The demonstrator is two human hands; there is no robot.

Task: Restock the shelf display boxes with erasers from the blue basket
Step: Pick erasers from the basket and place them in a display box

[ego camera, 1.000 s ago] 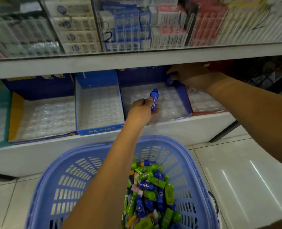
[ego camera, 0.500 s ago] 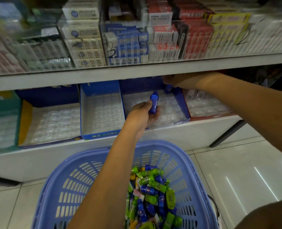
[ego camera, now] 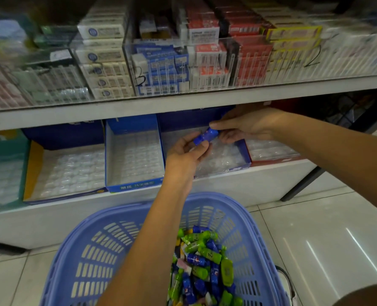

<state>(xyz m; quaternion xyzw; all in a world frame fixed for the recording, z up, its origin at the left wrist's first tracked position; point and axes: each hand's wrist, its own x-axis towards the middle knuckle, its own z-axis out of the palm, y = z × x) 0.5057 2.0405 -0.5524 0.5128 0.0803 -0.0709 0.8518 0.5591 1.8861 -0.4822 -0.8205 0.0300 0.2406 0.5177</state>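
Beneath the upper shelf (ego camera: 117, 107), left hand (ego camera: 186, 152) and right hand (ego camera: 248, 127) each pinch an end of the blue eraser (ego camera: 205, 136) above the display box (ego camera: 246, 153); best release left only once right grips firmly.

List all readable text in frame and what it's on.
"3": handwritten on clear panel by blue packs.
"2": handwritten on clear panel by yellow packs.
Blue display box front: Chinese print, too blurred to read.
Upper-shelf pack labels, barcodes: too small.
Basket erasers: print unreadable.
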